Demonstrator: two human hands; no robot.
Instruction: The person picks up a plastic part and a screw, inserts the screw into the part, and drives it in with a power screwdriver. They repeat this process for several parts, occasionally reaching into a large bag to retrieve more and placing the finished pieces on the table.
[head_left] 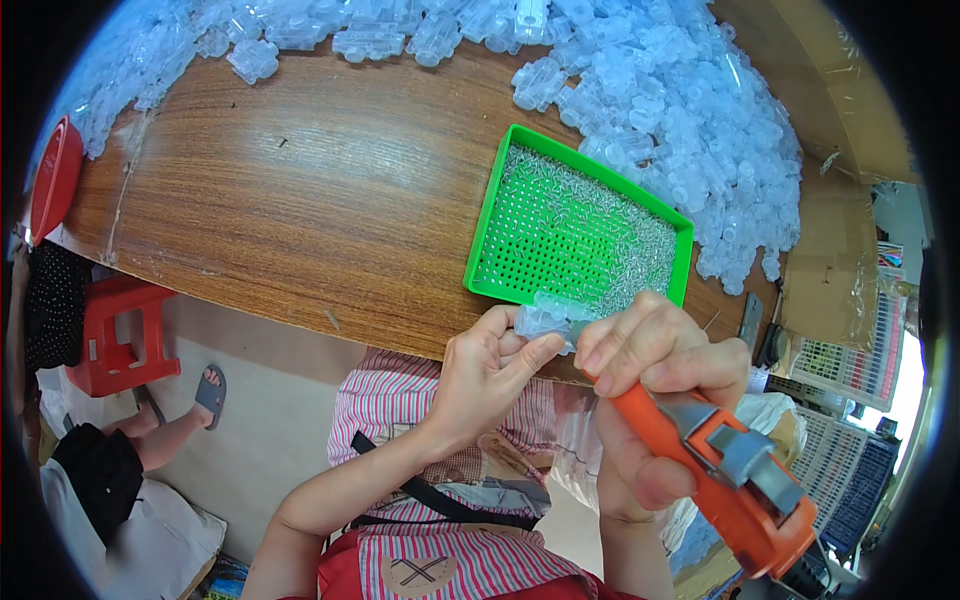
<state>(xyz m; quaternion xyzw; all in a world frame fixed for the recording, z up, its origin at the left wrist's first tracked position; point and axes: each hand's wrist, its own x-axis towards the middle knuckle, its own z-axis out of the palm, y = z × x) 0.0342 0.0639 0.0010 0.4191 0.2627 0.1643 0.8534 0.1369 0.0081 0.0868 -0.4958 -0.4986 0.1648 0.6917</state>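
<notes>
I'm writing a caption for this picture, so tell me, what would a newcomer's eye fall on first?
Probably the bright orange tool gripped in the right hand at the lower right. Next comes the green tray of small metal bits, just beyond the hands, and the big heap of clear plastic pieces behind it. The left hand holds one such piece at the tray's near edge.

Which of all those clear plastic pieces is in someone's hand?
The piece pinched in the left hand, by the near edge of the green tray; the other pieces lie on the table, untouched by either hand.
</notes>
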